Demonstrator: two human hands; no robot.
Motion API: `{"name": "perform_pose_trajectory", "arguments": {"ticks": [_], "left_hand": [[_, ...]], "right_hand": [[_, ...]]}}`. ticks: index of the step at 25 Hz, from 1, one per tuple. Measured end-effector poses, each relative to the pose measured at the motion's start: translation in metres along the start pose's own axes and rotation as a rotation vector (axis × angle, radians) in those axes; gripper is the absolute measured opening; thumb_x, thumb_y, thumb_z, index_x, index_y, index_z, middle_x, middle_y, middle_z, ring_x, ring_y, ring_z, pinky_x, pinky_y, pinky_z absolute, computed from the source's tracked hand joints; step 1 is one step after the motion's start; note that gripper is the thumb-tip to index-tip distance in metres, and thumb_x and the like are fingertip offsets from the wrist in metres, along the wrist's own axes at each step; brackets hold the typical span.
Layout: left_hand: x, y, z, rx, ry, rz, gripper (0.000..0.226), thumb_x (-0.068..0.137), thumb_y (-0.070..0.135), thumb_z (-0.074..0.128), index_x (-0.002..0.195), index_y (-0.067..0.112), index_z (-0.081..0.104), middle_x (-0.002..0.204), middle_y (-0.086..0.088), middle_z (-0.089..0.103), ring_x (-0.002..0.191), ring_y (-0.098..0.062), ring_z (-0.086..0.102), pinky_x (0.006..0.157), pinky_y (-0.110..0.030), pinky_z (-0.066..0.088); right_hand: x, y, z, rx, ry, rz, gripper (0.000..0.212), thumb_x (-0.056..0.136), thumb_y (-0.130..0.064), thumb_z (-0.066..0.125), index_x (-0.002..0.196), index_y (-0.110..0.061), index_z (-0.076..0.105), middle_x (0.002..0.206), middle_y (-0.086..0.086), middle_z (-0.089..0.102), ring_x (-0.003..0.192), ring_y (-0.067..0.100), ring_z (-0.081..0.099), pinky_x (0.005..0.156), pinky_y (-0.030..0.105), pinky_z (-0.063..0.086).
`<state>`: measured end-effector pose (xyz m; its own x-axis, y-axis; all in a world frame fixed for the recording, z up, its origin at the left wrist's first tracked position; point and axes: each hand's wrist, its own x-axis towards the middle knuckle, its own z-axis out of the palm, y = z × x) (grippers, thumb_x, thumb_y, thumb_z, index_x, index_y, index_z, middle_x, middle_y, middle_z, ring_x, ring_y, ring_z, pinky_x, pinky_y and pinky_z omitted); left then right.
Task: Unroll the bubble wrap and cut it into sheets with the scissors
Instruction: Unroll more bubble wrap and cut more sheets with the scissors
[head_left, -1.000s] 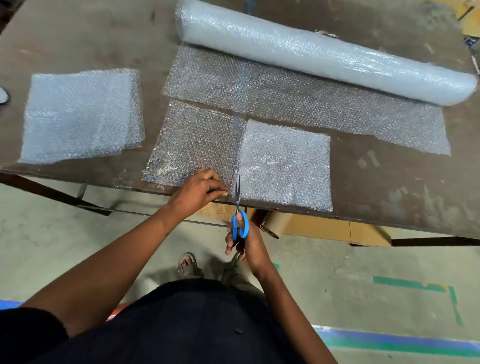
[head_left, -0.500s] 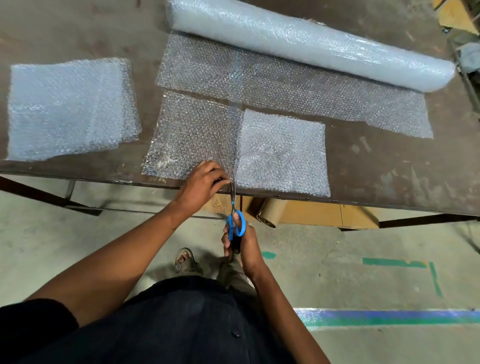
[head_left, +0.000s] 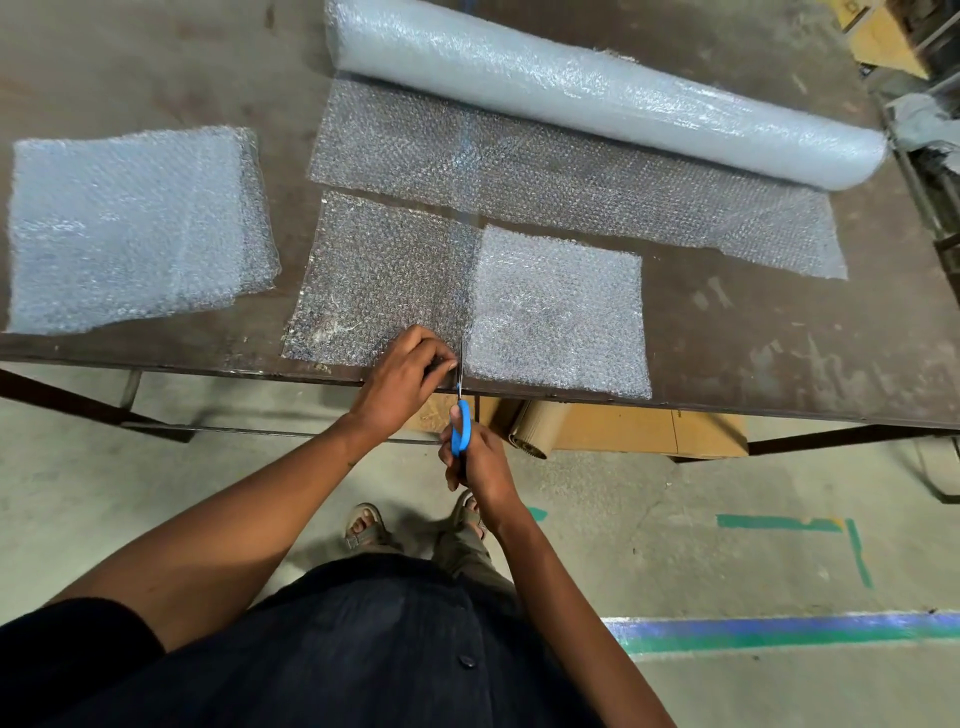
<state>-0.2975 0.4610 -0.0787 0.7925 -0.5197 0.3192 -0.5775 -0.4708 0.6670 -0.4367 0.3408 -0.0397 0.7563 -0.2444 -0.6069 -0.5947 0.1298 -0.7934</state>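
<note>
A long bubble wrap roll (head_left: 597, 88) lies across the back of the dark table (head_left: 779, 338), with an unrolled strip (head_left: 545, 176) in front of it. At the table's near edge lies a cut piece (head_left: 384, 280), with its right part folded over or doubled (head_left: 556, 312). My left hand (head_left: 402, 379) pinches the near edge of this piece just left of the cut line. My right hand (head_left: 475, 462) grips blue-handled scissors (head_left: 460, 415) below the table edge, blades pointing up into the wrap's edge.
A stack of cut bubble wrap sheets (head_left: 130, 228) sits at the table's left. Cardboard boxes and a cardboard tube (head_left: 597, 431) lie under the table. Coloured tape lines (head_left: 779, 629) mark the concrete floor. Clutter stands at the far right.
The scissors sit slightly lower at the wrap's near edge than a second ago. The left hand keeps its hold beside the blades. The camera view has shifted a little.
</note>
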Motion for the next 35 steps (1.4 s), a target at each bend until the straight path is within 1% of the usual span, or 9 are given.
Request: {"name": "perform_pose_trajectory", "arguments": {"ticks": [4,8,11,17,20,23,28,31,35], "left_hand": [[0.0,0.001,-0.001,-0.013,-0.014,-0.032,0.015,0.102,0.02,0.069,0.109,0.006,0.071,0.111,-0.007,0.059,0.101,-0.021,0.061,0.089,-0.033,0.05],[0.001,0.001,-0.003,-0.054,-0.033,-0.068,0.017,0.104,0.021,0.064,0.112,0.006,0.068,0.112,-0.006,0.059,0.099,-0.017,0.059,0.086,-0.029,0.049],[0.001,0.002,-0.005,-0.086,-0.046,-0.095,0.016,0.106,0.023,0.062,0.113,0.008,0.066,0.11,-0.003,0.058,0.094,-0.012,0.056,0.083,-0.028,0.047],[0.001,0.0,-0.007,-0.12,-0.063,-0.098,0.012,0.106,0.021,0.062,0.111,0.011,0.065,0.109,-0.001,0.058,0.094,-0.012,0.056,0.083,-0.032,0.05],[0.001,0.0,-0.007,-0.132,-0.059,-0.101,0.011,0.105,0.02,0.063,0.11,0.01,0.065,0.109,-0.001,0.058,0.093,-0.013,0.057,0.082,-0.034,0.051],[0.002,0.0,-0.007,-0.137,-0.065,-0.115,0.016,0.106,0.024,0.06,0.11,0.01,0.065,0.108,-0.001,0.058,0.092,-0.015,0.059,0.082,-0.036,0.052],[0.001,-0.001,-0.006,-0.129,-0.065,-0.104,0.01,0.104,0.017,0.063,0.11,0.009,0.064,0.107,-0.002,0.058,0.09,-0.017,0.059,0.08,-0.043,0.054],[0.002,-0.003,-0.006,-0.127,-0.067,-0.103,0.009,0.104,0.016,0.064,0.109,0.009,0.064,0.106,-0.002,0.057,0.089,-0.017,0.058,0.079,-0.042,0.053],[0.002,-0.003,-0.007,-0.137,-0.059,-0.113,0.009,0.103,0.015,0.065,0.107,0.008,0.063,0.104,-0.003,0.057,0.087,-0.017,0.057,0.077,-0.038,0.051]], "right_hand": [[0.002,0.001,-0.004,-0.059,0.012,-0.022,0.042,0.107,-0.047,0.058,0.096,-0.008,0.065,0.061,0.0,0.054,0.048,0.011,0.043,0.046,0.026,0.038],[0.005,-0.005,-0.004,-0.063,-0.011,-0.046,0.049,0.11,-0.048,0.052,0.095,-0.004,0.065,0.064,0.008,0.057,0.053,0.019,0.051,0.05,0.028,0.047],[0.007,-0.013,-0.001,-0.089,-0.007,-0.017,0.053,0.11,-0.056,0.046,0.095,-0.008,0.063,0.068,0.008,0.059,0.053,0.025,0.055,0.048,0.019,0.043],[0.025,-0.031,0.006,-0.065,-0.011,0.033,0.06,0.099,-0.072,0.049,0.091,-0.014,0.062,0.065,0.003,0.06,0.049,0.024,0.056,0.048,0.024,0.034],[0.029,-0.034,0.006,-0.055,-0.009,0.015,0.054,0.104,-0.065,0.051,0.091,-0.014,0.062,0.064,0.002,0.056,0.046,0.021,0.05,0.049,0.025,0.031],[0.027,-0.038,0.004,-0.017,-0.013,0.0,0.05,0.104,-0.06,0.055,0.09,-0.013,0.062,0.064,0.002,0.054,0.046,0.019,0.045,0.047,0.022,0.035],[0.029,-0.047,0.001,-0.058,-0.037,0.056,0.061,0.101,-0.071,0.048,0.099,-0.011,0.061,0.069,0.003,0.058,0.049,0.024,0.057,0.043,0.024,0.022],[0.033,-0.054,0.002,-0.061,-0.034,0.039,0.061,0.103,-0.071,0.047,0.106,-0.012,0.062,0.073,0.004,0.058,0.05,0.025,0.06,0.042,0.023,0.024],[0.041,-0.064,0.006,-0.029,-0.003,0.011,0.055,0.105,-0.065,0.051,0.102,-0.012,0.066,0.071,0.003,0.057,0.047,0.02,0.055,0.039,0.021,0.025]]}}
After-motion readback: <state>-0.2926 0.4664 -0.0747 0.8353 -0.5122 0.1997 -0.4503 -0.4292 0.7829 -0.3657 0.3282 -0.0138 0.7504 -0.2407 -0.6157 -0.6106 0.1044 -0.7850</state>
